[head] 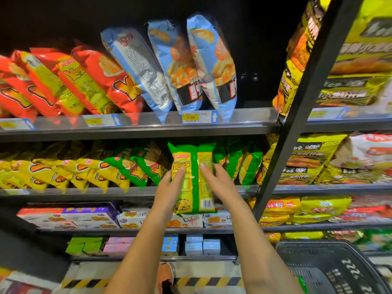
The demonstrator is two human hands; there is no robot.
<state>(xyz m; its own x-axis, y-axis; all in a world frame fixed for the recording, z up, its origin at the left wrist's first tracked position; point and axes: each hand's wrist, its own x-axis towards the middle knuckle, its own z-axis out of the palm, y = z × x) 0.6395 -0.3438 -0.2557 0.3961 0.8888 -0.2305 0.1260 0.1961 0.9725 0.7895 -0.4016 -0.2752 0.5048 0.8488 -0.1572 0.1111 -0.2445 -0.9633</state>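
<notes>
A tall dark metal shelving unit (pixel 135 132) fills the view. On its upper shelf, shiny red crisp bags (pixel 89 81) lean at the left and pale blue crisp bags (pixel 191 66) at the middle. A black plastic shopping basket (pixel 331 266) sits near at the lower right. On the middle shelf a row of yellow snack bags (pixel 63 172) lies left of some green ones (pixel 135 166). In front of that shelf's edge, a green and yellow foil snack bag (pixel 196 158) stands upright in the air, with its barcode side facing near. The left hand (pixel 170 183) grips its left edge, thumb on the printed face. The right hand (pixel 219 181) clasps its right edge the same way, and its other fingers are hidden behind the bag. A small yellow price tag (pixel 190 117) sits on the upper rail.
</notes>
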